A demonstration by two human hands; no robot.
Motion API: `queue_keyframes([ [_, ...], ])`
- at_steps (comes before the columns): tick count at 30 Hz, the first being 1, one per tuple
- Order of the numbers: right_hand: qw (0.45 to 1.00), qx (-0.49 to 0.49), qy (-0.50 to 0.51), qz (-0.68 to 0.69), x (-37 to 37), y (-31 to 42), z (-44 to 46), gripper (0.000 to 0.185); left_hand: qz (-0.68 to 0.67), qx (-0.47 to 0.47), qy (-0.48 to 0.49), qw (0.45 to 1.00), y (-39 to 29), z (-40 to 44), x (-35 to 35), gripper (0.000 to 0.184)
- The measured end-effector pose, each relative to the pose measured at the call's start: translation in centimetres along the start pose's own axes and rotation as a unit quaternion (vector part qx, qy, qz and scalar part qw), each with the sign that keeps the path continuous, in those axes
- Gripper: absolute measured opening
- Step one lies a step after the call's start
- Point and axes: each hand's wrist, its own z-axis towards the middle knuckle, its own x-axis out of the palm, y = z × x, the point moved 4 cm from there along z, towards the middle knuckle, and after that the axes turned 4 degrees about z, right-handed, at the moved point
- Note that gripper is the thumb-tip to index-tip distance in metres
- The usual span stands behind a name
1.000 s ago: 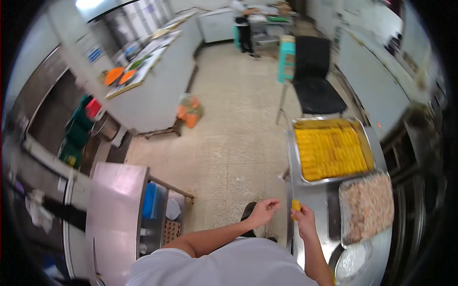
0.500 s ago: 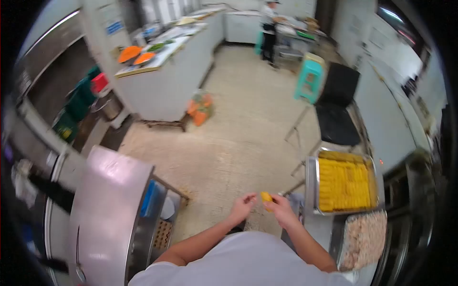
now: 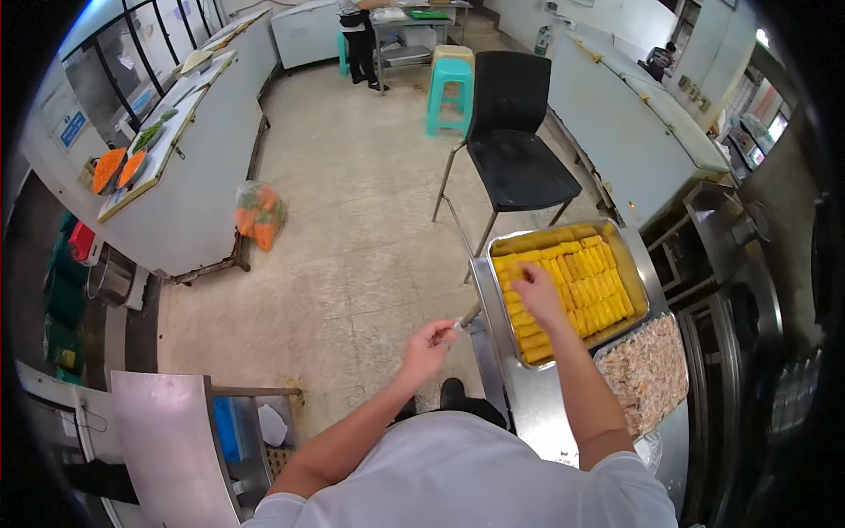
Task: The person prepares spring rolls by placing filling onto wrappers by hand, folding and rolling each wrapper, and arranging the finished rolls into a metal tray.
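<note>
Above the left part of a metal tray (image 3: pixel 653 295), my right hand (image 3: pixel 539 295) reaches in with its fingers bent down onto rows of yellow rolls (image 3: pixel 591 280). Whether a roll is between these fingers cannot be made out against the yellow behind. My left hand (image 3: pixel 427 350) is over the floor, left of the tray, its fingertips pinched together beside the table corner. A small whitish spot shows at those fingertips, too small to name. Close to my right forearm, a second tray holds a pale shredded filling (image 3: pixel 647 365).
A black chair (image 3: pixel 524 172) stands just beyond the tray, with a turquoise stool (image 3: pixel 451 92) behind it. A bag of carrots (image 3: pixel 260 216) sits on the floor. At lower left is a steel table (image 3: pixel 167 440). A person (image 3: pixel 356 40) stands at the far table.
My right hand has moved from in front of me, where it held a yellow roll, to over the tray. My left hand has shifted slightly left and up. The view has turned right.
</note>
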Motion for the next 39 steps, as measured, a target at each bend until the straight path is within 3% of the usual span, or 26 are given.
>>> queue_keyframes([
  [4,0.972,-0.143,-0.079,-0.171,-2.2,-0.4,7.2,0.042,0.024,-0.027,0.014,0.999,0.8,0.7,1.5,0.033],
  [8,0.926,-0.218,0.076,-0.3,0.1,-1.8,10.1,0.039,0.045,-0.053,0.013,0.998,2.4,1.6,2.2,0.034],
  [9,0.928,-0.261,0.041,-0.262,0.0,-2.3,10.3,0.037,0.051,-0.054,0.014,0.997,2.7,1.8,2.1,0.034],
  [12,0.968,-0.124,-0.09,-0.2,-1.7,-4.9,11.4,0.033,0.044,-0.058,0.0,0.997,3.7,1.9,1.3,0.034],
  [15,0.972,0.018,-0.088,-0.218,-1.3,-5.6,11.7,0.049,0.068,-0.057,-0.024,0.996,3.9,2.4,0.3,0.035],
  [18,0.966,0.081,-0.039,-0.242,0.2,-5.3,11.9,0.063,0.078,-0.038,-0.034,0.996,2.5,2.7,-0.4,0.036],
  [20,0.953,0.074,-0.046,-0.291,0.8,-3.4,11.4,0.073,0.091,-0.051,-0.053,0.993,2.1,2.7,-0.9,0.035],
  [22,0.97,0.057,-0.029,-0.233,1.0,-3.3,11.4,0.082,0.109,-0.043,-0.061,0.991,1.7,2.7,-1.3,0.035],
  [23,0.964,0.058,-0.039,-0.258,1.1,-3.4,11.2,0.081,0.079,-0.094,-0.052,0.991,0.6,2.2,-1.7,0.036],
  [26,0.939,0.069,-0.073,-0.329,1.2,-3.6,11.0,0.081,0.082,-0.023,-0.07,0.994,2.2,2.7,-2.6,0.036],
  [29,0.916,0.08,-0.086,-0.384,1.2,-3.1,10.8,0.078,0.061,-0.016,-0.081,0.995,2.1,2.5,-3.3,0.036],
  [35,0.94,-0.002,-0.08,-0.331,1.0,-6.5,12.0,0.07,0.063,-0.002,-0.08,0.995,2.2,2.1,-3.7,0.036],
  [39,0.957,0.045,-0.045,-0.282,0.8,-6.5,11.9,0.064,0.067,-0.01,-0.07,0.995,1.6,1.7,-3.1,0.036],
])
